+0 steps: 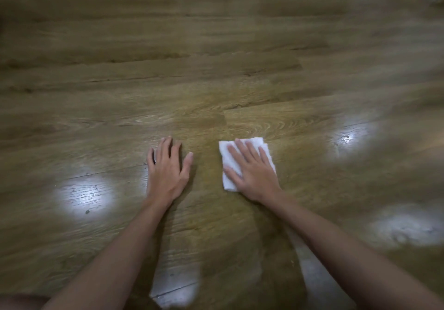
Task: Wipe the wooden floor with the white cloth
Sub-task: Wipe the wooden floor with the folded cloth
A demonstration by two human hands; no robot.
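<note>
Two hands lie flat on the floor (216, 74): the left hand (168, 168) bare and spread for support, the right hand (252, 172) pressing the folded cloth (227, 158) with straight fingers. Best to keep the palm's weight even and overlap strokes along the planks.

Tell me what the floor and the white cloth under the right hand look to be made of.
Floor: wood-look planks, grain and plank seams visible, semi-gloss since lamps reflect; real wood or laminate cannot be told. White cloth: soft folded fabric or thick paper towel, matte, layered edges showing.
</note>
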